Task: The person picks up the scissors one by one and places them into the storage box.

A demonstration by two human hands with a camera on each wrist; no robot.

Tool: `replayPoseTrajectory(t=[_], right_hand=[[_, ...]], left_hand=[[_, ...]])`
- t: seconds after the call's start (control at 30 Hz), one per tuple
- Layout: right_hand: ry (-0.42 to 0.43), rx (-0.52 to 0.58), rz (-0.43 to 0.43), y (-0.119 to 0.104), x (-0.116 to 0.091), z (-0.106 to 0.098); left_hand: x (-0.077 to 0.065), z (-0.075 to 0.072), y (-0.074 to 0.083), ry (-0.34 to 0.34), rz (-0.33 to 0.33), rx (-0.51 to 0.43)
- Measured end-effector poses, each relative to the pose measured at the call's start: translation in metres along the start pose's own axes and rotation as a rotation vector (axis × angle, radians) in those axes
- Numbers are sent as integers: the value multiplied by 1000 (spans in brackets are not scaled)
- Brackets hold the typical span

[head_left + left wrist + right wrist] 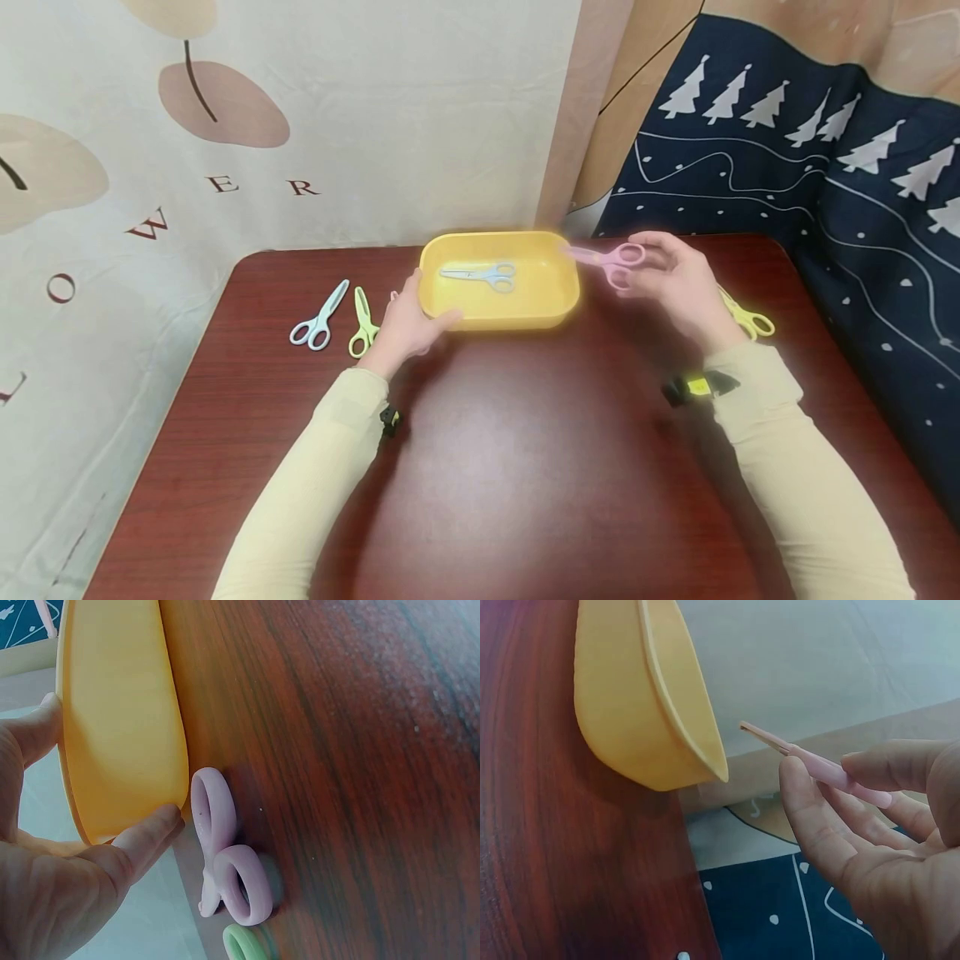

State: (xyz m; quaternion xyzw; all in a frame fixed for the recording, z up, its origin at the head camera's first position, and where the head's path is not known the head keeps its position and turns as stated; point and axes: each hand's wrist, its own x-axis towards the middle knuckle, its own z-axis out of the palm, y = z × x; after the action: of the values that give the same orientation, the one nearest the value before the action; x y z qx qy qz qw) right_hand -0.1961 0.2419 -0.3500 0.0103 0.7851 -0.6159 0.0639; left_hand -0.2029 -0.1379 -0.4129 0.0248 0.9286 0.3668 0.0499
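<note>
A yellow plastic bin [498, 318] stands at the back of the table, with light blue scissors [501, 277] lying inside. My left hand [407, 327] holds the bin's left end, thumb and fingers spread around its wall. Pink scissors [600, 257] are pinched by the handles in my right hand [678, 287], raised beside the bin, their tips at its right rim. In the right wrist view, thumb and fingertips grip these pink scissors [829, 774] edge-on. Another pair of pink scissors [212, 879] lies beside the bin's left end, mostly hidden by my left hand in the head view.
To the left lie light blue scissors [330, 307] and green scissors [363, 312]. Yellow-green scissors [742, 317] lie behind my right wrist, partly covered. A pale curtain [420, 125] and a dark blue tree-print cloth [720, 167] hang behind the brown table [510, 467].
</note>
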Motion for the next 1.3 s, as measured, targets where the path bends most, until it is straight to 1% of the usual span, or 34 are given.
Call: replayPoseTrajectory(t=[0.13,0.23,0.53,0.8,0.9,1.03,1.13,1.3], right_hand=[[-9,-36,19,-4,3,2],[-12,-55,8,-6,6,4],[-37,-28,-30,-14,15,12],[-73,-27,-30,-21,18,19],[-79,-55,-21,-24,20,21],[-86,-91,-29,-28,24,24],[-92,-99,-46,-29,29,27],[-103,-112,-48,-32,33,32]], left_hand=[[0,1,0,4,8,1],[0,1,-1,7,14,3],[-1,2,-1,5,3,-3],[-1,3,-1,2,4,4],[-1,3,-1,-1,1,4],[-1,3,0,-6,-5,2],[-1,3,-1,-8,-7,5],[-1,3,0,-8,-1,8]])
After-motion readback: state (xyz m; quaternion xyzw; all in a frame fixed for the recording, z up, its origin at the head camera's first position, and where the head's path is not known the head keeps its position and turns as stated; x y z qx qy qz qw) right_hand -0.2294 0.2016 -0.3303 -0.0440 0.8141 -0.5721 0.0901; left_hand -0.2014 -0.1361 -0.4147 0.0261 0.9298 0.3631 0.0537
